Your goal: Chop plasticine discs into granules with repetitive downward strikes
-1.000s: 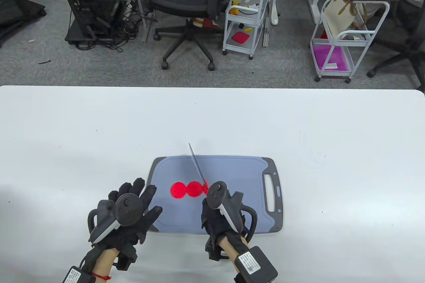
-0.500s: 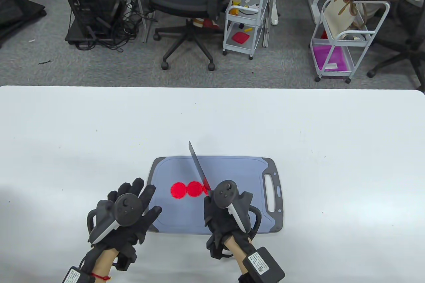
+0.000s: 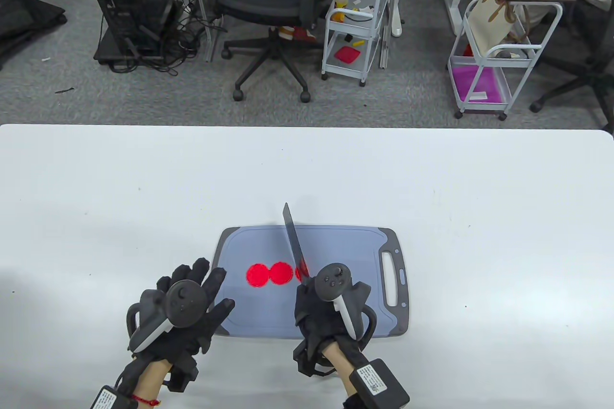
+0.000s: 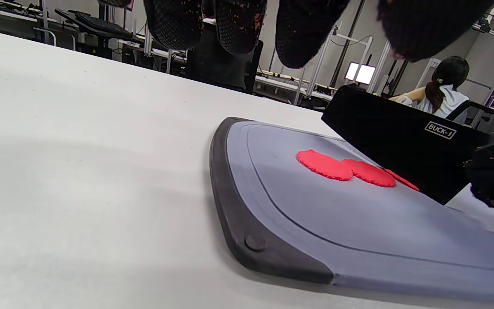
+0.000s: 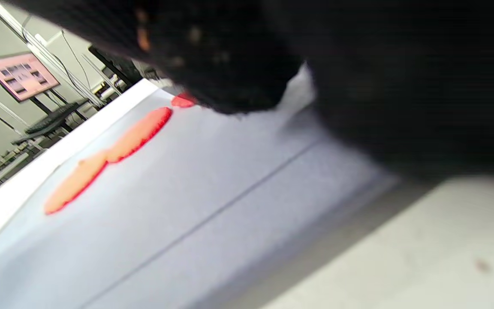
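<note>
Three flat red plasticine discs (image 3: 269,274) lie in a row on a blue-grey cutting board (image 3: 345,255); the rightmost is mostly hidden. They also show in the left wrist view (image 4: 344,167) and right wrist view (image 5: 109,154). My right hand (image 3: 322,310) grips a black knife (image 3: 295,246) by its handle, blade pointing away, its edge at the rightmost disc. The broad black blade (image 4: 401,137) shows in the left wrist view. My left hand (image 3: 196,301) lies flat with fingers spread on the board's left front corner, holding nothing.
The board has a dark rim and a handle slot (image 3: 391,279) on its right. The white table (image 3: 144,198) stretches all around it. An office chair (image 3: 268,6), carts and a computer tower stand on the floor beyond the far edge.
My right hand has shifted right with the knife, and the blade has moved from the middle disc toward the rightmost one. The left hand has not moved.
</note>
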Action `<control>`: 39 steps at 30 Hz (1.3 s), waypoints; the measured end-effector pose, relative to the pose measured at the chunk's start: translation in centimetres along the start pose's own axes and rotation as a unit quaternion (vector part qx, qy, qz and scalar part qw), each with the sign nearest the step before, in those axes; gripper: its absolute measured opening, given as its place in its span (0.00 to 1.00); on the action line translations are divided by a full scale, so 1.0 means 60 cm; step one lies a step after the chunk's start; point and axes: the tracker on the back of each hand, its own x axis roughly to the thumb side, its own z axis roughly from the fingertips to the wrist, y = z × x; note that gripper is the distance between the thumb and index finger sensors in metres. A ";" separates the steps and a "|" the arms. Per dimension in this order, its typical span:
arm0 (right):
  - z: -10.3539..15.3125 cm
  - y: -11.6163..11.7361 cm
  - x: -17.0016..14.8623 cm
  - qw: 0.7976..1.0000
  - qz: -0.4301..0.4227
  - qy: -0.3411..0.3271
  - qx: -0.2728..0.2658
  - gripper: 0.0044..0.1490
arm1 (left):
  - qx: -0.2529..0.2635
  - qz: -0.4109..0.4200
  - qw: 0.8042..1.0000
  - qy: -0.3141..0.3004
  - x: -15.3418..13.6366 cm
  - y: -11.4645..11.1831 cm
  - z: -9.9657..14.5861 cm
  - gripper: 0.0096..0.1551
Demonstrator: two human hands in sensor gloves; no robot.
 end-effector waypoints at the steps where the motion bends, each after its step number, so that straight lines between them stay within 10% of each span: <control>1: 0.002 -0.004 0.002 1.000 0.007 -0.001 0.001 0.30 | -0.001 -0.001 1.000 0.002 -0.001 0.000 0.000 0.44; 19: 0.011 0.011 0.050 0.988 0.150 -0.031 -0.037 0.30 | -0.004 -0.002 1.000 0.001 0.001 0.000 0.002 0.43; 39: 0.014 0.017 0.056 0.992 0.115 -0.031 -0.034 0.31 | -0.004 -0.004 1.000 -0.001 0.000 0.001 0.002 0.44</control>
